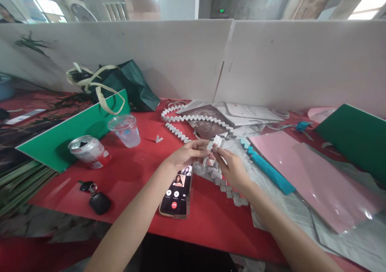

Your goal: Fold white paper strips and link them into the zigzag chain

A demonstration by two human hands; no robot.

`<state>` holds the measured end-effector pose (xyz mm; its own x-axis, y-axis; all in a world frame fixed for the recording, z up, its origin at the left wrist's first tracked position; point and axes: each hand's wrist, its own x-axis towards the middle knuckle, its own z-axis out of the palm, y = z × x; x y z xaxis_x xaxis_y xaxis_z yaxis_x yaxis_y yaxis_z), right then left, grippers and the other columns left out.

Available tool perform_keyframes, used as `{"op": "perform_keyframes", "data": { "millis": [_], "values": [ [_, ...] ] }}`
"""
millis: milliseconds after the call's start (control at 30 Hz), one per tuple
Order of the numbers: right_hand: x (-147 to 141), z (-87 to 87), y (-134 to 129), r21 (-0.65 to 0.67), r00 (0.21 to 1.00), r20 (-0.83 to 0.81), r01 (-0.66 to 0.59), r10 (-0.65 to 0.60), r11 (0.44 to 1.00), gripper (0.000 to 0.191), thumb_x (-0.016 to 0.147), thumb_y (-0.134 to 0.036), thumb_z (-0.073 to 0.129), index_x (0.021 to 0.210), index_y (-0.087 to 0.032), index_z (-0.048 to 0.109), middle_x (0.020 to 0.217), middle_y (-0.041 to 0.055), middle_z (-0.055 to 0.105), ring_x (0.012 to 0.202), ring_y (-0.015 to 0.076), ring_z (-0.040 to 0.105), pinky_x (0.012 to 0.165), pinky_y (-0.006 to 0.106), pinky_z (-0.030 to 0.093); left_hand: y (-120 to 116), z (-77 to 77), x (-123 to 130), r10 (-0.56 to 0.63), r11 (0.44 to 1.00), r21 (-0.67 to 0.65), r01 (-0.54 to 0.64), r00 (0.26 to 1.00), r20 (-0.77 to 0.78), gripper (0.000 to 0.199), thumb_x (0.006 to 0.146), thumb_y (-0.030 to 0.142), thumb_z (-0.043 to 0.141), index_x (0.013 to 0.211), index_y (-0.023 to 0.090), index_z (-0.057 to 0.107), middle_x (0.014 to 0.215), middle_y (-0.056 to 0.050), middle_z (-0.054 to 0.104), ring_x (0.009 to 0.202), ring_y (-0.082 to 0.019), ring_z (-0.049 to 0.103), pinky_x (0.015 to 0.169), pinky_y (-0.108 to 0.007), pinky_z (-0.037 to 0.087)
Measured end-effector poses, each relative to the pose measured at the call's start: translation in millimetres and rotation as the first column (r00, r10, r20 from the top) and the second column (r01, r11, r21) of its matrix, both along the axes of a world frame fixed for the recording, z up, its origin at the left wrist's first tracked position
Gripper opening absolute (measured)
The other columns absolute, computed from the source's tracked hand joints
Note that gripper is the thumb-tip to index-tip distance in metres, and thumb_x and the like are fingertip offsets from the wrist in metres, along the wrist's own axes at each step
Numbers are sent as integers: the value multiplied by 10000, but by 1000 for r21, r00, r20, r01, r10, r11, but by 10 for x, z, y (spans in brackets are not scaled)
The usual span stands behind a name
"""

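Both the left hand [187,154] and right hand [232,168] pinch one small folded white paper unit [214,143] above the red table's [135,171] middle, the long zigzag paper chain [196,121] already assembled.

Open red tabletop [141,171] between the cup [125,129], can [89,150], keys [96,197] and phone [177,191]; papers [241,115] crowding the right.

My red glossy tabletop [132,171] meets two white foam partition boards [187,55]; grey concrete walls [241,1] rise behind; bright windows [50,7] glare at both upper corners.
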<state>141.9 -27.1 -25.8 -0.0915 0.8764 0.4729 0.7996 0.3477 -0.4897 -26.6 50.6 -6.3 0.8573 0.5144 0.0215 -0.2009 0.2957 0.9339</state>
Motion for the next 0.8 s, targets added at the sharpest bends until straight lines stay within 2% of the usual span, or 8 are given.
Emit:
{"op": "perform_keyframes", "data": {
  "millis": [100, 200, 333, 433, 633, 800],
  "values": [
    [44, 21, 5, -16, 996, -70, 47, -48, 999, 213, 911, -257, 380, 945, -208, 584, 798, 38, 675, 668, 183, 606, 602, 276, 427, -8, 48, -44, -131, 990, 40, 133, 990, -57, 375, 722, 284, 718, 1053, 153, 600, 742, -50, 681, 591, -127, 629, 519, -213, 415],
    [80, 37, -2, 1, 987, -119, 108, -107, 994, 227, 884, -206, 390, 1024, -216, 568, 800, 26, 672, 637, 172, 596, 592, 271, 420, -35, 71, -66, -238, 968, 56, 245, 966, -101, 507, 724, 270, 715, 1179, 162, 518, 735, -58, 689, 591, -149, 646, 511, -216, 420],
    [96, 41, -16, 40, 971, -193, 151, -141, 988, 193, 863, -195, 413, 1023, -215, 522, 778, 15, 649, 636, 166, 593, 585, 263, 418, -78, 102, -75, -289, 952, 61, 299, 947, -144, 702, 741, 240, 701, 1342, 196, 339, 747, -60, 696, 600, -166, 659, 507, -221, 429],
    [63, 50, -30, 35, 967, -243, 90, -79, 995, 111, 884, -269, 430, 934, -211, 511, 852, 35, 640, 716, 172, 603, 612, 263, 428, -88, 122, -72, -264, 956, 90, 279, 953, -147, 715, 754, 262, 692, 1361, 221, 317, 740, -46, 690, 596, -158, 653, 511, -222, 428],
    [-30, 112, -44, -41, 924, -383, -2, -14, 999, 152, 876, -324, 474, 784, -208, 505, 726, 3, 601, 671, 150, 577, 581, 241, 414, -54, 68, -44, -170, 977, 109, 181, 980, -101, 591, 734, 275, 710, 1265, 219, 456, 691, -26, 662, 555, -138, 624, 539, -245, 445],
    [121, 79, 53, -17, 891, -451, 54, -56, 998, 76, 841, -263, 491, 797, -206, 516, 728, 13, 637, 721, 177, 618, 634, 268, 435, -82, 56, -26, -96, 988, 108, 107, 990, -104, 389, 730, 305, 706, 1066, 166, 566, 692, -24, 653, 543, -129, 610, 523, -252, 467]
  ]
}}
